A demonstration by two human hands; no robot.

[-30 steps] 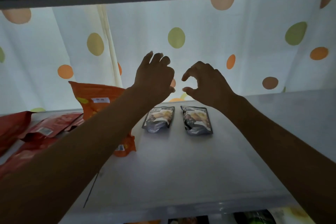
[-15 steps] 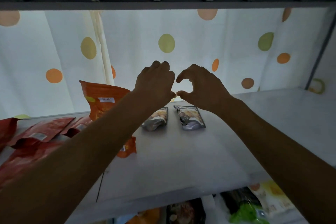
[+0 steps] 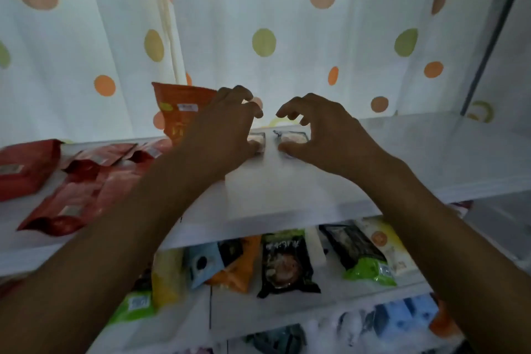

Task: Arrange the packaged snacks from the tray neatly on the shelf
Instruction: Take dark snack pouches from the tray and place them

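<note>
Two small dark snack pouches lie side by side at the back of the white shelf (image 3: 287, 195). Only a strip of the left pouch (image 3: 257, 139) and the top of the right pouch (image 3: 291, 136) show. My left hand (image 3: 227, 129) hovers over the left pouch, fingers curled and apart, thumb down at its near end. In the same way, my right hand (image 3: 324, 132) arches over the right pouch with its thumb at the near edge. Neither hand is closed around a pouch. No tray is in view.
An orange bag (image 3: 181, 106) stands just left of my left hand. Red packets (image 3: 86, 181) lie across the shelf's left part. A dotted curtain (image 3: 287, 66) backs the shelf. Several packets (image 3: 287, 261) lie on the lower shelf. A grey post (image 3: 488, 52) bounds the right side.
Both hands have dropped from above the two pouches down onto them and now cover most of each. The view has tilted down, so the lower shelf's packets now show.
</note>
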